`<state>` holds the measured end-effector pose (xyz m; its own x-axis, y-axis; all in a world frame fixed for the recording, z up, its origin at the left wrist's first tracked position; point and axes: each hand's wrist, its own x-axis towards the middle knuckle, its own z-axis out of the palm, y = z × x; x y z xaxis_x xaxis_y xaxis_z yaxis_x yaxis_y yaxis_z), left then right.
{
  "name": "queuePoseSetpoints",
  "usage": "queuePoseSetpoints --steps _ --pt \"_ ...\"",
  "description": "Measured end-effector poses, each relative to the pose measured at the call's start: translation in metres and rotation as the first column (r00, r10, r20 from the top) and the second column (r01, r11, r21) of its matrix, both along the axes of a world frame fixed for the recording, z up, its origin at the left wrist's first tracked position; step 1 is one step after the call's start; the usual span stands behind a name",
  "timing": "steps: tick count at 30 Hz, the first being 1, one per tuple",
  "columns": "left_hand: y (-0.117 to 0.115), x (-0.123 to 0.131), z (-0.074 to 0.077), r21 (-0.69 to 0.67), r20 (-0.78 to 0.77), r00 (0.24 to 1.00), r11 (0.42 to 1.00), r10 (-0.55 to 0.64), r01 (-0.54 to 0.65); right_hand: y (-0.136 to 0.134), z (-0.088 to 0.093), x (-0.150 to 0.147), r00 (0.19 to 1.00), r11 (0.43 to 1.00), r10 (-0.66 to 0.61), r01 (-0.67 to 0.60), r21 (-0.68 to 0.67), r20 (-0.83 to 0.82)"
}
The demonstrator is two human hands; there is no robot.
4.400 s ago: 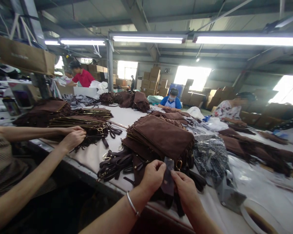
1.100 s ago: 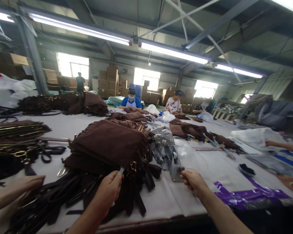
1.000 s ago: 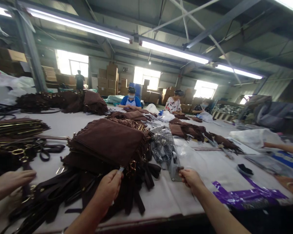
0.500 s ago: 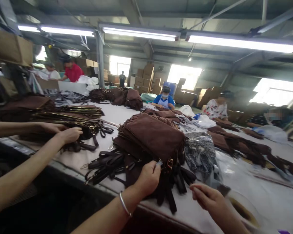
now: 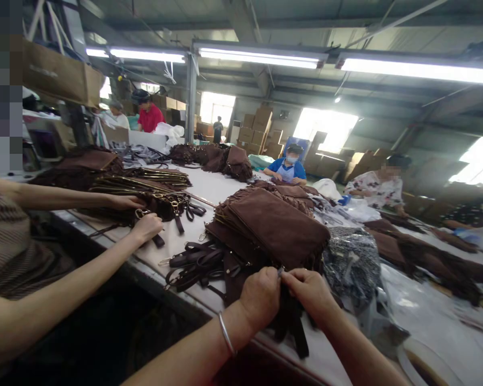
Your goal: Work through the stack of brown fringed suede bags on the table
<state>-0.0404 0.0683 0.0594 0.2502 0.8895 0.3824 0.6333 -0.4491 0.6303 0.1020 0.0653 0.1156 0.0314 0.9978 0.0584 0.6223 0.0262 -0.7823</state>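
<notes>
Atop the stack (image 5: 233,238), the bag (image 5: 284,225) slants near-right.

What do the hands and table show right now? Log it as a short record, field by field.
Left hand: closed at a small grey piece, too small to identify
Right hand: fingertips pinched at the same piece
Wrist: silver bangle on the left
Beyond the hands: stack of brown fringed bags
Left of stack: dark straps
Right of stack: speckled bundle in plastic
Far left: co-worker's hand beside bags with gold-coloured edges
</notes>
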Motion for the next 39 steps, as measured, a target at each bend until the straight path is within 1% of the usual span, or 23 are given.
queuePoseSetpoints --steps 2,4,7,10,12,14,16,18,21,22,23,24,25,26,27,29,31,33,34,35,36,37,39 --pt "0.001 0.002 -0.004 0.021 -0.026 0.999 1.0 0.018 -0.017 0.0 -0.004 0.0 1.0 1.0 -0.027 0.027 -0.014 -0.005" --pt "0.001 0.004 -0.006 0.045 -0.052 0.998 0.999 0.032 -0.03 0.001 -0.01 0.0 0.996 0.996 -0.068 0.065 -0.056 -0.061" --pt "-0.001 0.005 -0.004 0.064 -0.122 0.991 0.997 0.053 -0.045 0.004 -0.02 -0.002 0.977 0.985 -0.135 0.114 -0.129 -0.168" --pt "-0.004 0.006 -0.001 0.06 -0.203 0.977 0.997 0.062 -0.051 0.007 -0.025 -0.005 0.961 0.974 -0.197 0.168 -0.154 -0.196" --pt "-0.005 0.005 0.001 0.053 -0.22 0.974 0.998 0.053 -0.043 0.007 -0.026 -0.007 0.959 0.97 -0.205 0.173 -0.168 -0.197" --pt "-0.004 0.003 0.002 0.046 -0.212 0.976 0.998 0.048 -0.039 0.005 -0.025 -0.005 0.954 0.969 -0.183 0.135 -0.206 -0.237" --pt "-0.003 0.0 0.003 0.019 -0.173 0.984 0.999 0.035 -0.033 0.001 -0.025 -0.002 0.937 0.966 -0.134 0.051 -0.254 -0.322" --pt "-0.002 -0.003 0.006 -0.028 -0.081 0.997 0.999 -0.018 0.016 -0.003 -0.025 0.003 0.912 0.961 -0.094 -0.022 -0.276 -0.4" --pt "0.001 -0.004 0.012 -0.158 0.183 0.974 0.974 -0.135 0.165 -0.008 -0.026 0.006 0.916 0.972 -0.083 -0.014 -0.237 -0.393" --pt "0.002 -0.004 0.015 -0.251 0.302 0.943 0.943 -0.139 0.219 -0.009 -0.026 0.006 0.928 0.977 -0.081 0.003 -0.213 -0.362" --pt "0.003 -0.003 0.016 -0.365 0.429 0.897 0.887 -0.108 0.282 -0.01 -0.026 0.005 0.941 0.982 -0.076 0.013 -0.188 -0.331" --pt "0.003 -0.003 0.018 -0.481 0.547 0.836 0.801 -0.043 0.356 -0.01 -0.025 0.004 0.95 0.986 -0.067 0.016 -0.164 -0.305" --pt "0.003 -0.003 0.019 -0.57 0.643 0.765 0.694 0.044 0.439 -0.011 -0.025 0.002 0.957 0.989 -0.058 0.017 -0.145 -0.284" --pt "0.003 -0.003 0.019 -0.618 0.713 0.688 0.586 0.136 0.524 -0.011 -0.024 0.001 0.962 0.991 -0.055 0.021 -0.13 -0.268" --pt "0.003 -0.004 0.018 -0.624 0.762 0.61 0.493 0.215 0.606 -0.012 -0.024 -0.001 0.965 0.993 -0.055 0.025 -0.116 -0.257" --pt "0.001 -0.005 0.017 -0.576 0.813 0.47 0.355 0.344 0.737 -0.012 -0.025 -0.004 0.968 0.995 -0.062 0.041 -0.092 -0.241" --pt "-0.001 -0.006 0.016 -0.503 0.815 0.357 0.249 0.457 0.828 -0.012 -0.028 -0.006 0.97 0.996 -0.071 0.057 -0.066 -0.232" --pt "-0.004 -0.005 0.017 -0.433 0.792 0.287 0.165 0.539 0.886 -0.011 -0.033 -0.009 0.966 0.994 -0.103 0.093 -0.051 -0.236" --pt "-0.005 -0.003 0.018 -0.414 0.783 0.271 0.143 0.56 0.899 -0.01 -0.036 -0.01 0.961 0.992 -0.124 0.114 -0.054 -0.246" --pt "-0.007 -0.001 0.02 -0.412 0.778 0.268 0.139 0.568 0.901 -0.01 -0.039 -0.011 0.954 0.989 -0.145 0.132 -0.066 -0.261" --pt "-0.009 0.001 0.021 -0.43 0.778 0.275 0.16 0.565 0.888 -0.01 -0.043 -0.011 0.946 0.986 -0.164 0.146 -0.085 -0.28" --pt "-0.011 0.003 0.022 -0.464 0.781 0.289 0.205 0.553 0.862 -0.011 -0.046 -0.011 0.939 0.983 -0.178 0.154 -0.105 -0.295" --pt "-0.014 0.007 0.021 -0.548 0.789 0.343 0.331 0.511 0.768 -0.015 -0.053 -0.008 0.917 0.976 -0.198 0.152 -0.153 -0.347"
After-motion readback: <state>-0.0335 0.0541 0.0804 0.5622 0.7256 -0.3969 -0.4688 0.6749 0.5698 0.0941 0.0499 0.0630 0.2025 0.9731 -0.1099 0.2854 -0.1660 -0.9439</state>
